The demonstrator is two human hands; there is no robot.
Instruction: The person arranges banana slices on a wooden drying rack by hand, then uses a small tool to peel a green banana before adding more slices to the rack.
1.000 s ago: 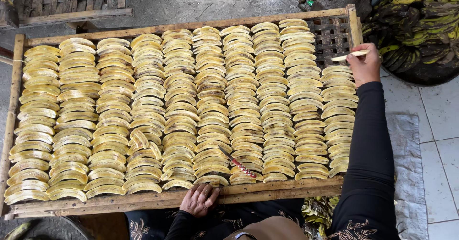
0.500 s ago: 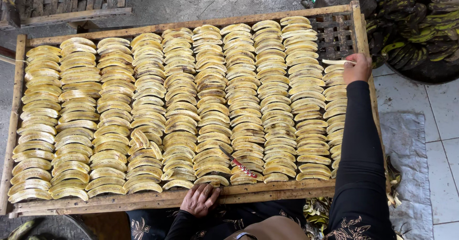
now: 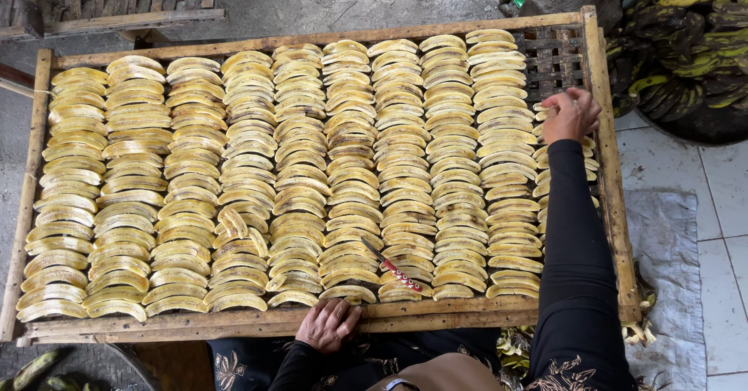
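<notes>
The right hand (image 3: pixel 571 114) now rests on the last column of banana slices (image 3: pixel 510 204) at about two o'clock on the rack (image 3: pixel 608 173). A second ago it was raised with a pale slice pinched between the fingers. Now the grip is curled low, and I cannot tell whether the slice is set down or only hidden. Bare lattice remains above the hand. The left hand (image 3: pixel 329 325) lies loosely on the near rail at six o'clock, holding nothing. A knife (image 3: pixel 393 266) lies on the slices. Green bananas (image 3: pixel 686 40) at one o'clock are cut off.
</notes>
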